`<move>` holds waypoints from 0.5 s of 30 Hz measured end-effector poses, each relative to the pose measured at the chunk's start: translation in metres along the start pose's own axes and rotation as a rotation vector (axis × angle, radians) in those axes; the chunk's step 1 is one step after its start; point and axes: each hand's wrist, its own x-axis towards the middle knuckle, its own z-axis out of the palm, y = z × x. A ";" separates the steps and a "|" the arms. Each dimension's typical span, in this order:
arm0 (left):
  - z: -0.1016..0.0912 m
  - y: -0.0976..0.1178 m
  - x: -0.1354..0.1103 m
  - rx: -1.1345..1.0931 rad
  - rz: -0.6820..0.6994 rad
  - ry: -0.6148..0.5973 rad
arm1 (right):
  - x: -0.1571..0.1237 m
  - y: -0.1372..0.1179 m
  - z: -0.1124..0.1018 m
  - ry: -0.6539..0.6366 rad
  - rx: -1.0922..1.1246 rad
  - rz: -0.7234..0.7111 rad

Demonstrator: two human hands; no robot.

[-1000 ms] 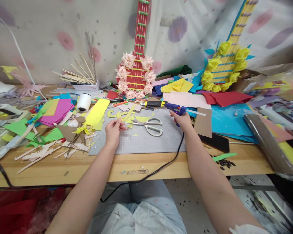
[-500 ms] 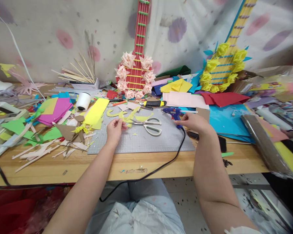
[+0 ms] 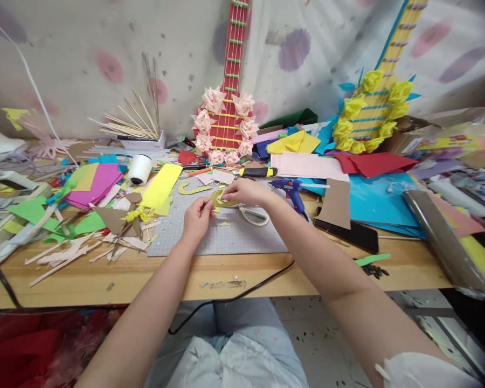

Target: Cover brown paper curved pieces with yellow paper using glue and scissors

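My left hand (image 3: pixel 196 216) and my right hand (image 3: pixel 246 192) meet over the grey cutting mat (image 3: pixel 226 237), both pinching a curled yellow-green paper strip (image 3: pixel 222 201). White-handled scissors (image 3: pixel 255 215) lie on the mat, partly under my right wrist. The blue glue gun (image 3: pixel 291 189) lies on the table to the right of my hand, its black cord (image 3: pixel 242 293) running off the front edge. Another curved yellow-green cut-out (image 3: pixel 189 189) lies on the mat behind my left hand.
Paper scraps (image 3: pixel 84 221) cover the left of the wooden table (image 3: pixel 145 275). A white spool (image 3: pixel 139 169), yellow sheet (image 3: pixel 160 186), red paper guitar (image 3: pixel 224 126), yellow guitar (image 3: pixel 372 116), cardboard piece (image 3: pixel 337 203) and foil roll (image 3: pixel 440 237) stand around.
My right hand has put the glue gun down on the table and moved left to the mat, where it now pinches the yellow-green strip together with my left hand.
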 end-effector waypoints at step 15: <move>0.000 0.008 0.001 -0.181 -0.108 -0.054 | 0.031 0.025 0.007 -0.489 0.533 -0.052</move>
